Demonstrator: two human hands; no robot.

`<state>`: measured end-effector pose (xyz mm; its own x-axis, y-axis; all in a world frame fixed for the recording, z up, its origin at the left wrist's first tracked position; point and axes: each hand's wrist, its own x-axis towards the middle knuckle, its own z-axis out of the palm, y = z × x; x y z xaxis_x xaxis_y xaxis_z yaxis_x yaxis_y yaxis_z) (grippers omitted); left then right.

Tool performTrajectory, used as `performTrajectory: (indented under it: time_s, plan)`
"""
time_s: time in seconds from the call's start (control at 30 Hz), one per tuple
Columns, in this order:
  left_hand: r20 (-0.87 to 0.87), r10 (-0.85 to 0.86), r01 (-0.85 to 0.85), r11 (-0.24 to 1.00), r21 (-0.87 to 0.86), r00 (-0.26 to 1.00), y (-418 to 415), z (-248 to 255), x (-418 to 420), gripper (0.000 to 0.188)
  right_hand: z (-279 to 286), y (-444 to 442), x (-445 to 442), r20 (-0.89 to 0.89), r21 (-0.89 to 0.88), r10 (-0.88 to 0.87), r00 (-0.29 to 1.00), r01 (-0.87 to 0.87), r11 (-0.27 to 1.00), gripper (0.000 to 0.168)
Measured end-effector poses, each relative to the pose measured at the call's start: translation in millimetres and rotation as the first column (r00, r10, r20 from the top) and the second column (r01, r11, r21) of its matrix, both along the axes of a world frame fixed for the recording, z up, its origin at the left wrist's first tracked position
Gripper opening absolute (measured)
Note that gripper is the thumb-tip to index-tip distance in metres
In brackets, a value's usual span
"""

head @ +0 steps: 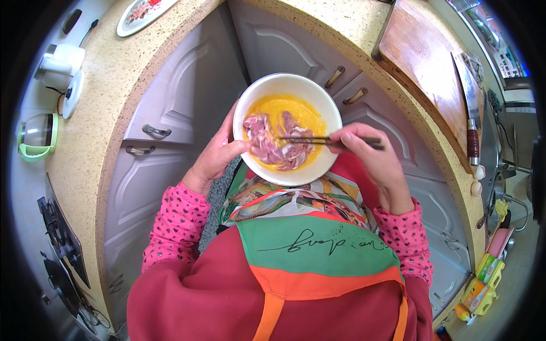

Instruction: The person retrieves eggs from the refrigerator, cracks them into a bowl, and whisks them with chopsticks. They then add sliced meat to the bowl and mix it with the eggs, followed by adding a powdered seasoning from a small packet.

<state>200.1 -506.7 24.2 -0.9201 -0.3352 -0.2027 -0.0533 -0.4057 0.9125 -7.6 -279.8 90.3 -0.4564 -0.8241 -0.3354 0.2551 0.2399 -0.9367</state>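
Note:
A white bowl with a thin dark rim (328,162) is held in front of my apron. Yellow beaten egg (277,102) lies in it, with strips of raw meat (260,136) partly coated by the egg. My left hand (217,153) grips the bowl's left side, its thumb over the rim and the other fingers hidden behind the wall. A pair of dark chopsticks (315,140) is in my right hand (367,149), above the bowl's right rim. The chopstick tips are down among the meat and look slightly blurred.
A speckled countertop (102,85) curves around me above grey cabinet doors (170,85). On the right lie a wooden cutting board (418,55), a knife (471,111) and two eggshell-like pieces (477,188). A floral plate (138,15) and a glass pot with a green handle (38,136) stand left.

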Motion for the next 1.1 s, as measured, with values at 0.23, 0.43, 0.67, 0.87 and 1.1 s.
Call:
performTrajectory:
  time_s: [0.23, 0.43, 0.67, 0.87, 1.1]
  plan:
    - [-0.009, 0.019, -0.019, 1.000, 0.013, 1.000, 3, -6, 1, 0.091, 45, 39, -9, -0.370, 0.150, 0.051, 0.927, 0.005, 0.989, 0.014]
    - [-0.015, -0.034, 0.033, 0.997, -0.064, 0.999, 4, 0, -4, 0.091, -15, 3, -3, -0.126, -0.001, -0.286, 0.950, 0.288, 0.958, 0.019]
    - [0.025, -0.058, 0.059, 0.996, -0.073, 0.998, -2, 4, -2, 0.093, -42, -15, -3, 0.328, -0.093, -0.250, 0.911, 0.294, 0.951, 0.025]
    - [0.011, -0.019, 0.020, 1.000, -0.020, 1.000, 1, 0, 0, 0.093, 18, 31, -21, -0.055, 0.037, 0.069, 0.996, -0.067, 0.997, 0.023]
    - [-0.014, -0.032, 0.031, 0.999, -0.045, 0.999, 2, 0, -1, 0.093, 34, 31, -17, -0.273, 0.044, -0.168, 0.947, 0.187, 0.981, 0.019]
